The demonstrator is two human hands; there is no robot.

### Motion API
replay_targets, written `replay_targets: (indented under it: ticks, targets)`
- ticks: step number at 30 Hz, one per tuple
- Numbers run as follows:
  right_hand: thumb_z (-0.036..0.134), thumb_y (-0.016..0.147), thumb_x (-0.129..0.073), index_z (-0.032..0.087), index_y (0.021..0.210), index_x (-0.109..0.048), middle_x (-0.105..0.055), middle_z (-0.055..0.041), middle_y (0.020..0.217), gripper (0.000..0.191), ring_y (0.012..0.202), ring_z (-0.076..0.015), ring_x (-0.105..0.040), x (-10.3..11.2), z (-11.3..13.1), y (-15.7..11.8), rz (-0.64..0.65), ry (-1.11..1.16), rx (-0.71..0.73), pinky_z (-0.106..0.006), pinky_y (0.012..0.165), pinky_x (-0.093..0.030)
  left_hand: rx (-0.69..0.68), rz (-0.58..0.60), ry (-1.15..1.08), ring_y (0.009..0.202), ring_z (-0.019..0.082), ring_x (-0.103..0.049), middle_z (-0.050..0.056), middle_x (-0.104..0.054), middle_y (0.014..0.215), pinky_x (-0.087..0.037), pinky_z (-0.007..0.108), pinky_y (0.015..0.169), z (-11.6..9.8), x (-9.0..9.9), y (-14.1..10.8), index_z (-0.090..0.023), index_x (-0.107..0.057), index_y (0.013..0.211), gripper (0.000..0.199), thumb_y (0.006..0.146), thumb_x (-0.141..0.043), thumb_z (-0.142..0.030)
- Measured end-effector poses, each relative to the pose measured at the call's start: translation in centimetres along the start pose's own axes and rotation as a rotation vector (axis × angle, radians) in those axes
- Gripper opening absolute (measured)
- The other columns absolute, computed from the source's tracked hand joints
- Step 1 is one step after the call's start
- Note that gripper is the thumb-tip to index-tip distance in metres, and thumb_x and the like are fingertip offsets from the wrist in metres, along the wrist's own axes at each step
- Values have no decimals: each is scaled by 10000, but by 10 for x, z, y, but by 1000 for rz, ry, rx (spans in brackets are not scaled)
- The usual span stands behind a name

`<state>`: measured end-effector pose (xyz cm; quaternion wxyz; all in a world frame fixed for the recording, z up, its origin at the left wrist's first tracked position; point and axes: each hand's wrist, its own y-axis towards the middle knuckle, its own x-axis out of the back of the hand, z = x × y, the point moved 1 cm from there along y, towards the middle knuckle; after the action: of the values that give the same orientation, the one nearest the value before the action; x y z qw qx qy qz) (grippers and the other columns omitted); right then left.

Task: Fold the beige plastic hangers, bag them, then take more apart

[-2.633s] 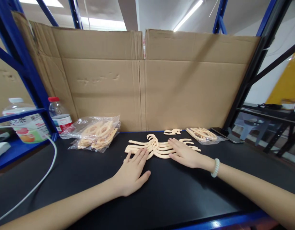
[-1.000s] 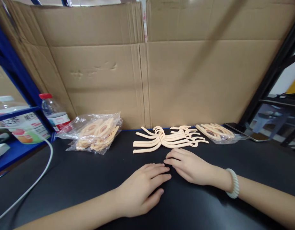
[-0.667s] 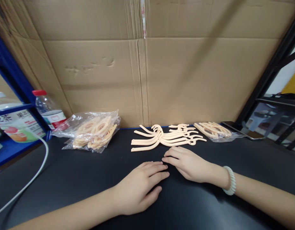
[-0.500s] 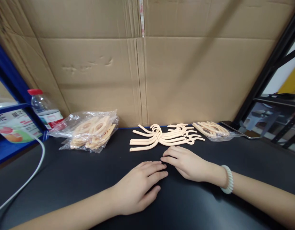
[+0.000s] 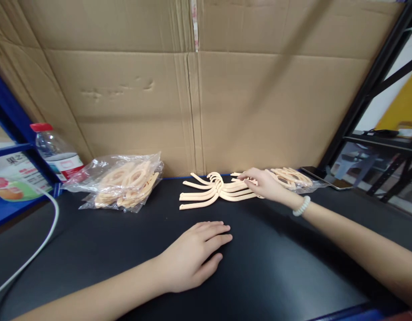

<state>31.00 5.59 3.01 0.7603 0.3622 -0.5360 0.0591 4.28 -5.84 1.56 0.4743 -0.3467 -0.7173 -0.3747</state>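
My left hand (image 5: 199,254) rests on the black table (image 5: 152,263), open, with its fingers stretched out and nothing in it. Farther back, my right hand (image 5: 266,183) reaches over the hooked ends of several beige curved plastic arms (image 5: 239,196), its fingers bent and apart. Whether its fingertips touch the pieces I cannot tell; it hides some of them. Left of these lies another row of beige curved plastic arms (image 5: 199,196), their curved inner ends meeting the first row.
On the left lie clear plastic bags (image 5: 125,178) of beige pieces, beside a red-capped bottle (image 5: 58,151). An opened bag with beige pieces (image 5: 293,177) and a phone (image 5: 322,177) are at right. A cardboard wall (image 5: 132,102) stands behind; a white cable (image 5: 41,245) crosses the left side.
My right hand has moved from beside the left hand, forward and to the right, over the hooked ends of the beige arms. My left hand has stayed on the table.
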Motion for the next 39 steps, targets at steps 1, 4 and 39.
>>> replay_targets:
  ticks: [1,4,39]
  targets:
    - [131,908,-467,152,1101,-657,-704,-97,1059,272,992,-209,-641,3,-12,7,3,-31,-29,-342,895,-499,-2,-1,2,1321,278,-467,125,-542,1401,-397,460,1096,0,0,-1,-169,-533,1332,427,909,-480,-183]
    - [97,873,-498,139,1061,-692,-718,-110,1035,273,979,-235,-645,10,-42,26,73,-125,-72,-346,888,-491,-5,-5,11,1320,273,-469,126,-547,1396,-400,449,1095,0,-1,-2,-163,-536,1326,422,909,-475,-184]
    - [201,889,-477,173,904,-689,-717,-91,908,213,822,-208,-663,9,-30,20,-311,-14,-167,-351,810,-525,48,-139,-147,1274,262,-471,115,-571,1330,-413,448,1074,1,1,-3,-194,-515,1304,452,856,-517,-136]
